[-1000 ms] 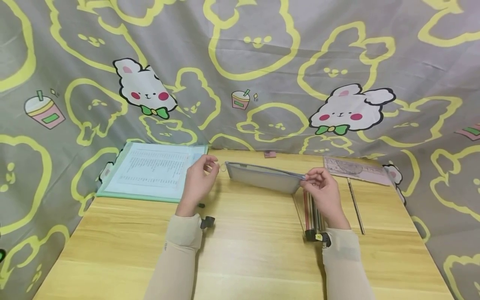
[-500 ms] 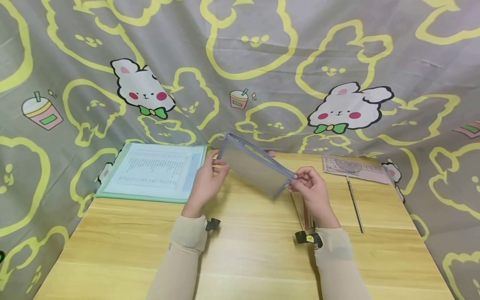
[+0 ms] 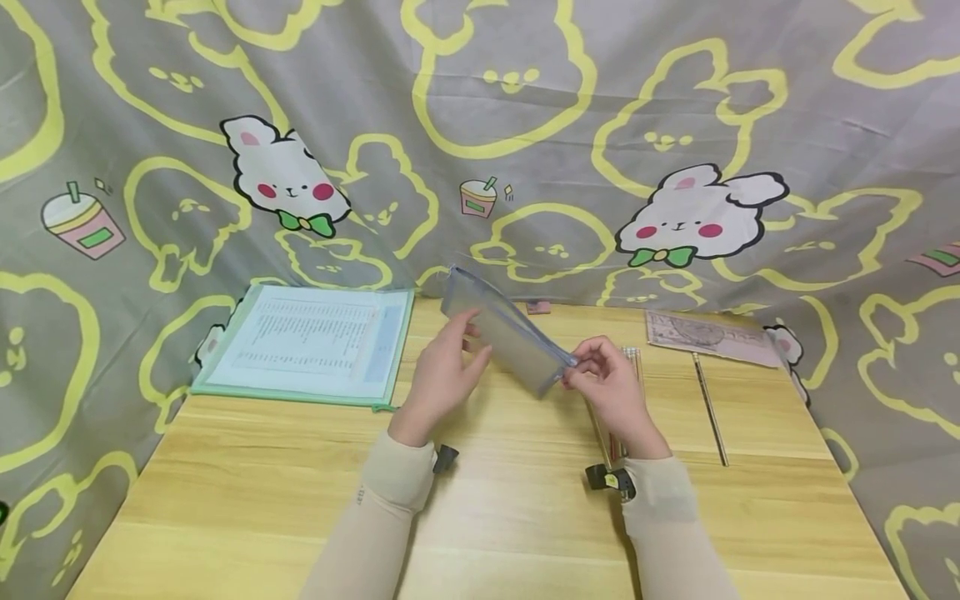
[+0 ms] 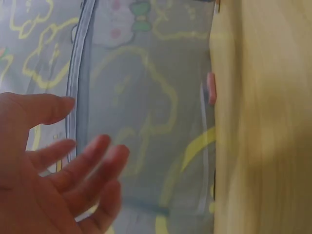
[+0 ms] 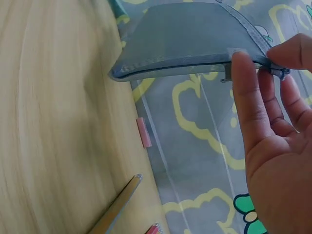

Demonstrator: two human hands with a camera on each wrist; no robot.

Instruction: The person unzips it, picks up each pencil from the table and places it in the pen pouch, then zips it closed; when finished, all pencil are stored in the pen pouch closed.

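Note:
A translucent grey zip pouch with blue-grey edges (image 3: 498, 337) is held tilted above the table, its left end higher. My right hand (image 3: 611, 387) pinches the pouch's right corner by the zip end; in the right wrist view thumb and fingers grip that corner. My left hand (image 3: 444, 371) is in front of the pouch's near face, holding nothing. In the left wrist view, the left hand (image 4: 53, 187) has its fingers spread and loosely bent beside the zip edge; whether they touch it I cannot tell. No contents show through the pouch (image 4: 141, 97).
Several pencils (image 3: 633, 358) lie partly hidden behind my right hand. One dark pencil (image 3: 711, 410) lies farther right, below a flat purple printed case (image 3: 708, 337). A small pink block (image 3: 537, 307) sits at the table's back edge. At left is a green-edged folder (image 3: 300, 342) with a printed sheet.
The pouch's left end has risen, so it slants down to the right. My left hand has moved right, in front of the pouch. The right hand has shifted left, still pinching the corner.

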